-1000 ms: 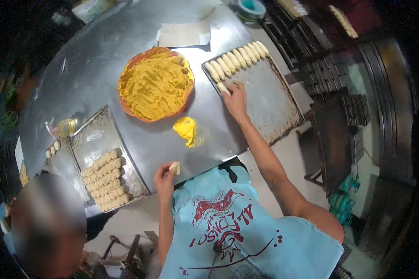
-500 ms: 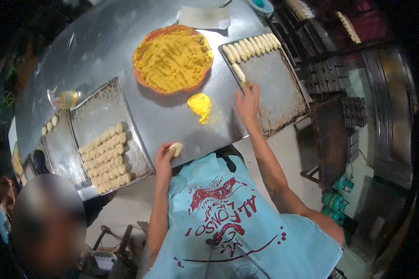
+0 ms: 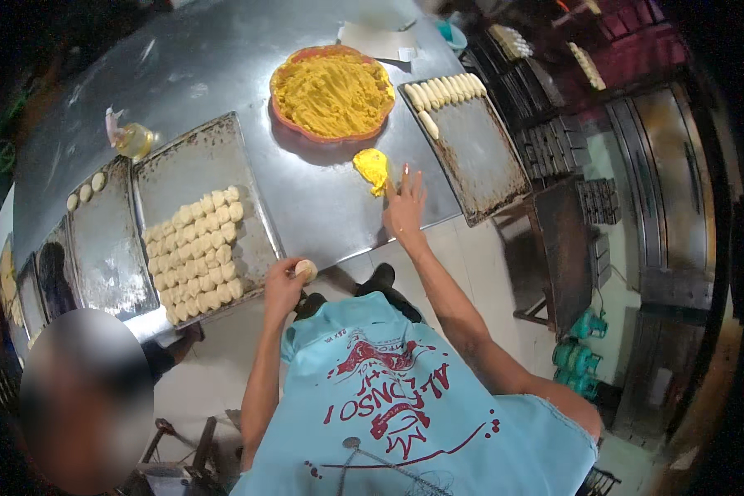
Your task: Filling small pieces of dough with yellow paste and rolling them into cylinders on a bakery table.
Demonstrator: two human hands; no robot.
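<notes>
My left hand (image 3: 283,285) grips a small round piece of dough (image 3: 306,270) at the table's front edge. My right hand (image 3: 404,215) holds nothing, its fingers apart and stretched out over the metal table (image 3: 322,202). Just left of those fingers lies a small mound of bright yellow paste (image 3: 371,169). Behind it stands an orange-red bowl (image 3: 329,134) heaped with crumbly yellow filling (image 3: 326,91). On the right, a baking tray (image 3: 481,161) carries a row of long dough rolls (image 3: 446,91), with one more roll (image 3: 428,125) below its left end.
At left, a worn tray (image 3: 182,169) bears several rows of dough balls (image 3: 198,256). Beside it another tray (image 3: 112,248) holds a few dough pieces (image 3: 85,192). A bottle of yellowish liquid (image 3: 134,140) stands behind. Another person (image 3: 161,360) is at the lower left.
My right hand has left the roll on the right tray and moved left beside the yellow paste, fingers now spread. My left hand still holds the dough. The view has shifted.
</notes>
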